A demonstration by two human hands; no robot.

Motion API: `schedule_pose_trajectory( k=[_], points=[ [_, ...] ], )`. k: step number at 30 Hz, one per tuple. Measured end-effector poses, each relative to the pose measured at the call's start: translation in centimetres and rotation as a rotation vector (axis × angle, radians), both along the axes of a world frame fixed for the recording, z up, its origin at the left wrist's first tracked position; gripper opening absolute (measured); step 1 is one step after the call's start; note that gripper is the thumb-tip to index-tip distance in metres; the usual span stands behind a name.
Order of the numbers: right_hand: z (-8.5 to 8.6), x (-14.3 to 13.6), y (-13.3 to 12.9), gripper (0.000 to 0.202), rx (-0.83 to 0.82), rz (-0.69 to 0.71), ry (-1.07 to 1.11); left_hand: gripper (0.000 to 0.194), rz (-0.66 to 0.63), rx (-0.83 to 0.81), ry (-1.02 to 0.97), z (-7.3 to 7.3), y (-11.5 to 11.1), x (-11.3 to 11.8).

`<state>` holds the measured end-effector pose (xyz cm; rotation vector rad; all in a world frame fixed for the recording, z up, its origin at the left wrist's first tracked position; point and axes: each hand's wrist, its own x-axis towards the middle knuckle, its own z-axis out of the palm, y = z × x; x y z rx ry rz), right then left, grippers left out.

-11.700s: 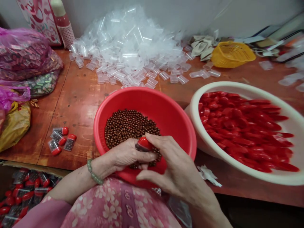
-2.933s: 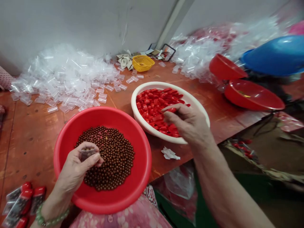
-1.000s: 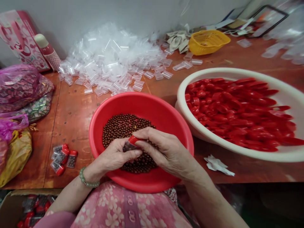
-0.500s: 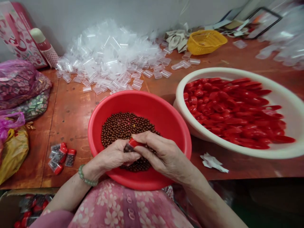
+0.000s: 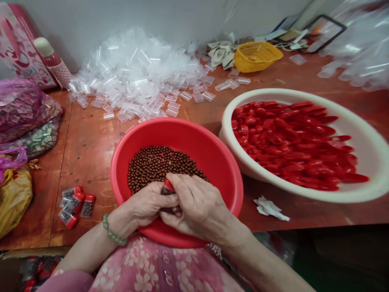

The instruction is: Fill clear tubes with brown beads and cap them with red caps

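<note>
Over the red basin (image 5: 223,158), both hands are closed around a small clear container with a red cap (image 5: 169,185). My left hand (image 5: 141,207) wraps its lower part. My right hand (image 5: 197,205) curls over it from the right, fingers at the cap and near the bottom. Most of the container is hidden by fingers; a dark filling shows below the cap. Brown round beads (image 5: 161,162) with a few pink and yellow bits lie in the basin under the hands. Several filled, red-capped containers (image 5: 73,206) lie on the table to the left.
A white oval basin (image 5: 373,162) of red caps (image 5: 291,146) stands right. Clear empty containers (image 5: 136,77) are heaped by the wall. A yellow basket (image 5: 258,59), crumpled tissue (image 5: 270,208), plastic bags (image 5: 27,109) and bottle (image 5: 51,61) stand around. A box below left holds capped containers (image 5: 38,269).
My right hand has moved left and closed further around the container, its fingers now also reaching underneath. The container looks more upright. The whole view has shifted slightly.
</note>
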<state>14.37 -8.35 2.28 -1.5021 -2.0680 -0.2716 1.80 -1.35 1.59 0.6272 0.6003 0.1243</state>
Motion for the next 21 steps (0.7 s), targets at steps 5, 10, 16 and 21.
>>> schedule_pose_trajectory(
  k=[5, 10, 16, 21],
  points=[
    [0.3, 0.5, 0.2, 0.052, 0.019, 0.039, 0.013, 0.041, 0.026, -0.019, -0.036, 0.2, -0.2, -0.1],
    [0.6, 0.6, 0.2, 0.059, -0.144, 0.017, 0.072, 0.056, 0.092, -0.091, -0.061, 0.6, 0.2, 0.1],
    [-0.3, 0.6, -0.3, 0.068, -0.11, 0.065, -0.008, 0.067, 0.185, -0.056, 0.203, 0.6, -1.1, 0.9],
    [-0.7, 0.0, -0.1, 0.058, 0.042, 0.158, -0.038, 0.066, 0.172, 0.104, 0.215, 1.6, -2.0, -0.1]
  ],
)
